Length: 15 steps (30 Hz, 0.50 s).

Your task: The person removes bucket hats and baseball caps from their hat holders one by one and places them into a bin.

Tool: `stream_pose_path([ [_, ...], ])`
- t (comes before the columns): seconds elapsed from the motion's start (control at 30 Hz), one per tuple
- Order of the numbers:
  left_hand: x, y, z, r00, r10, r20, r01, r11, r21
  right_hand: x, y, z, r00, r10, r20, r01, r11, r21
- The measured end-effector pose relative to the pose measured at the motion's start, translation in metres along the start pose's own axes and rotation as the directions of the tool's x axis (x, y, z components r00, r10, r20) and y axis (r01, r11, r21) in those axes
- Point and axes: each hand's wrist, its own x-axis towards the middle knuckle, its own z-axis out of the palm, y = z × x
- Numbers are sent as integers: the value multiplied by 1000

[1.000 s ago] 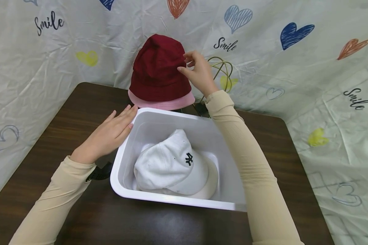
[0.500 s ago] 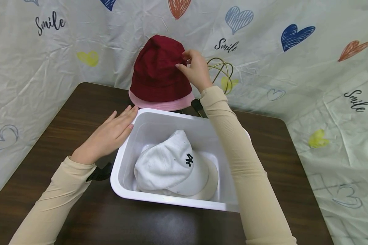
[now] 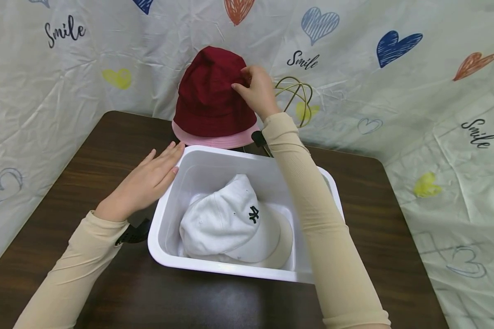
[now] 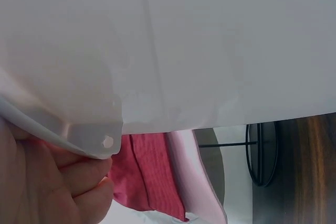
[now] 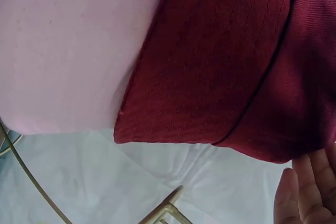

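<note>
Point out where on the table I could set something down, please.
The table looks bare to the right of the white bin, in front of it between the sleeves, and left of the left hand. Behind the bin it's crowded: the red hat, the right hand and a gold wire stand sit close together.

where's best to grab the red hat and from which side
Probably best to pinch the red hat by its upper crown, from the person's right, where the right hand is: the crown narrows upward, while the pink brim flares low behind the white bin.
</note>
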Motion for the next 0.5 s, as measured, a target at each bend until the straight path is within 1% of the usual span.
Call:
stream_pose_path([
  [0.2,0,-1,0,1000,-2,-3,2,1000,0,3,-2,3,1000,-23,-1,23,1000,-20],
  [0.33,0,-1,0,1000,-6,3,6,1000,-10,4,-2,6,1000,-16,-12,16,999,-32],
  [0.5,0,-1,1,1000,-5,5,5,1000,-8,6,1,8,999,-4,-35,4,1000,-3],
])
